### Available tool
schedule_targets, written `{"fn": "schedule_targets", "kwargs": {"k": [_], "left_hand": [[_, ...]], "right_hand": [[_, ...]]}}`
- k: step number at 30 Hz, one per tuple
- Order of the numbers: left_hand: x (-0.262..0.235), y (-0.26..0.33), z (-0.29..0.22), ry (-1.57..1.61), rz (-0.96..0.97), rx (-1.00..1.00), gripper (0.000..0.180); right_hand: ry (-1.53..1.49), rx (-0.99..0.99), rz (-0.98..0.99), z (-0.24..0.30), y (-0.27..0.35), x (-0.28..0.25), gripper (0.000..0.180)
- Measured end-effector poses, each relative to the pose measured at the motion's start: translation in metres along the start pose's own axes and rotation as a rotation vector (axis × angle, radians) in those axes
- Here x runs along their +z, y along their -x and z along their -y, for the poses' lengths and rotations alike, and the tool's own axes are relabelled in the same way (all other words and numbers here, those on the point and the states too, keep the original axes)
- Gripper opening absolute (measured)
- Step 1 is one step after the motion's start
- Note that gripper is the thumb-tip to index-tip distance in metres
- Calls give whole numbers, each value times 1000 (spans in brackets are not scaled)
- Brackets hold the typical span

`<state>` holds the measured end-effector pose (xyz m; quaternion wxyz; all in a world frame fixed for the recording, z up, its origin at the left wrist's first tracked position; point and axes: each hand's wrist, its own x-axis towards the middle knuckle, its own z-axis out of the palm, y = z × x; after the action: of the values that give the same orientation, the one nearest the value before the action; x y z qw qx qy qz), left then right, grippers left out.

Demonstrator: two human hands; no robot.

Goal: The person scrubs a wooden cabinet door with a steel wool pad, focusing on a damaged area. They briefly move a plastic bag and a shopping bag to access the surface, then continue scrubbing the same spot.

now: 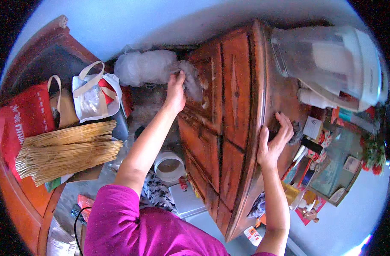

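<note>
The right hand (272, 143) lay spread and empty on the cabinet (229, 128) top's near edge; the left hand (176, 91) was closed on a grey rag (193, 79) against its front, near the far corner; pressing evenly along the panels would wipe best; one rag, one cabinet, two straw bundles (67, 151).

One wooden cabinet (229, 123), two straw bundles (67, 149), one clear plastic jug (327, 64), one red bag (22, 117).
</note>
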<state>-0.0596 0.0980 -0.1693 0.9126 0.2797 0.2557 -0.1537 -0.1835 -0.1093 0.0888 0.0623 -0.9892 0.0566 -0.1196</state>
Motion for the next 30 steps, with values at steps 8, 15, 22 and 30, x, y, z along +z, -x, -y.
{"fn": "schedule_targets", "kwargs": {"k": [8,15,22,30], "left_hand": [[60,130,-53,295,320,-414,29],[135,234,-36,-651,767,-80,34],[254,220,18,-1319,1087,787,40],[308,197,104,-2044,1350,719,44]], "right_hand": [[-74,-227,-53,10,5,-11,72],[-545,-103,-13,53,93,-36,89],[-702,619,-572,33,181,-77,70],[-725,774,-501,34,189,-76,67]]}}
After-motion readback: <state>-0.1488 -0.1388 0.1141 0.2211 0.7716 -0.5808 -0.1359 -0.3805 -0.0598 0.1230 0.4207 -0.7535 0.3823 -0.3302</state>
